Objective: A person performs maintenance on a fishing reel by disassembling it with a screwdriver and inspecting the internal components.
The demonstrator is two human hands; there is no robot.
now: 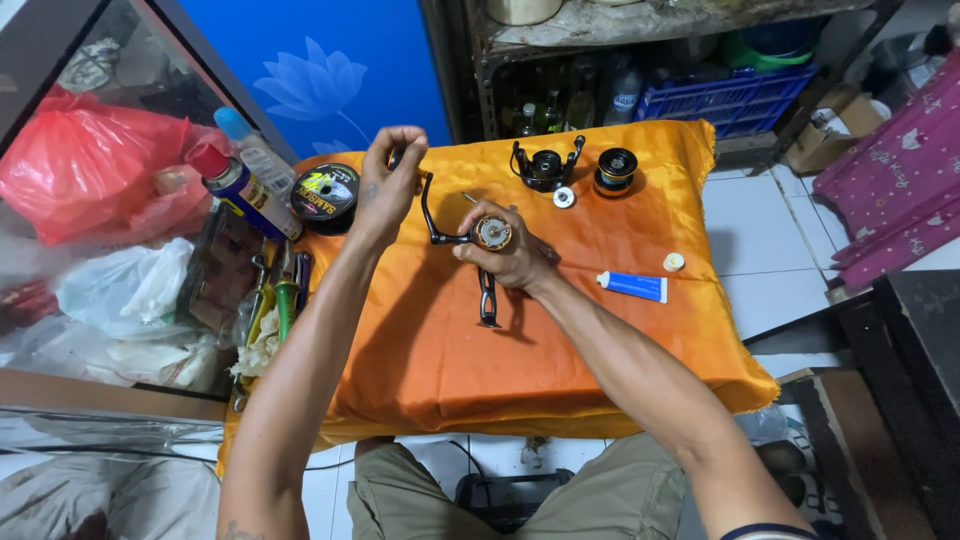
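Two bare forearms reach out over the orange cloth point(560, 330) covering the surface. Right hand point(510, 255) is clenched around the body of a fishing reel point(487, 240), held just above the cloth, its foot hanging down. Left hand point(390, 180) pinches the knob at the end of the reel's crank handle point(432, 215). My guess is the handle is being turned or checked; the next move calls for a steady hold on the body while the crank swings. Beyond lie a black rotor point(545, 165), a spool point(614, 170) and a small washer point(564, 197), a blue tube point(634, 286) to the right, a line spool point(325, 192) and spray can point(240, 188) to the left, close to the crank's sweep.
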